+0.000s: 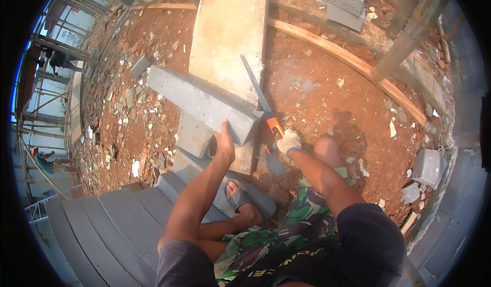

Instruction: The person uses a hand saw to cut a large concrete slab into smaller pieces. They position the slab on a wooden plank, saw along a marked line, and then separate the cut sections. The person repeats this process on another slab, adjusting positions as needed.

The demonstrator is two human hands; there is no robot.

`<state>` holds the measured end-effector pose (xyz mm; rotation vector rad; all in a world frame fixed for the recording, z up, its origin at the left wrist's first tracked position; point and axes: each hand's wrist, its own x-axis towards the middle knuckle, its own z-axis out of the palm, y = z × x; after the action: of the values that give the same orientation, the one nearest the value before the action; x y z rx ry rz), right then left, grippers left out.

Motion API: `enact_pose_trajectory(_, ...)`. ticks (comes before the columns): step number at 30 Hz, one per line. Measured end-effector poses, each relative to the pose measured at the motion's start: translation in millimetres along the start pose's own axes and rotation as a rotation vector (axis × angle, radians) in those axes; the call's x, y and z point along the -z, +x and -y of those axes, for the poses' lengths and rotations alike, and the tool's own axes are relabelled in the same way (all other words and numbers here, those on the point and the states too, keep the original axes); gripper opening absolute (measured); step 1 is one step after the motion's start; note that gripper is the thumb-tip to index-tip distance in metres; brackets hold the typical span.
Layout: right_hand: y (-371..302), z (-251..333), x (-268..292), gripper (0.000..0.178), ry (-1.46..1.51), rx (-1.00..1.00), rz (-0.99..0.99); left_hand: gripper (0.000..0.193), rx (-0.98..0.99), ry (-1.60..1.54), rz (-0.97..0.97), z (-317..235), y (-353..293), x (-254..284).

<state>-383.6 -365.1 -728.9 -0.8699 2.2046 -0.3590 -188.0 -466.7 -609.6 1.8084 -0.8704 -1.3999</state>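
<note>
A long grey building block [199, 100] lies slantwise across the near part of a pale board [230, 31], with another grey block [193, 132] under it. My bare left hand [224, 142] grips the long block near its right end, fingers against its side. My right hand [290, 141], in a whitish glove, is closed round the orange handle of a handsaw [262, 98]. The saw's blade points away from me, just beyond the block's right end and partly over the board's edge. I cannot tell whether the blade touches the block.
Several grey blocks [117, 220] lie side by side at the lower left, and my sandalled foot [238, 197] rests on one. More blocks [347, 0] are stacked at the far right. Rubble covers the reddish ground. A wooden plank [348, 59] and post [409, 39] stand right. Two people are far left.
</note>
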Motion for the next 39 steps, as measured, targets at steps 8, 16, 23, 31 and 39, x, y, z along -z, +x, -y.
enact_pose_trajectory(8, -1, 1, 13, 0.044, -0.096, 0.079, -0.033, 0.076, -0.061, -0.266, -0.292, -8, -14, -46)
enact_pose_trajectory(16, -10, 2, 53, 0.043, 0.349, 0.030, 0.060, 0.074, -0.113, -0.035, -0.389, -22, -28, -64)
enact_pose_trajectory(23, -36, -16, 130, 0.053, 0.673, 0.520, 0.190, 0.076, -0.103, -0.036, -0.398, -10, -20, -52)
enact_pose_trajectory(31, -85, -19, 138, 0.053, 0.687, 0.831, 0.101, 0.079, -0.055, 0.048, -0.390, -3, -16, -41)
enact_pose_trajectory(39, -83, -8, 150, 0.041, 0.333, 0.760, 0.119, 0.075, -0.111, -0.038, -0.376, -1, -18, -39)
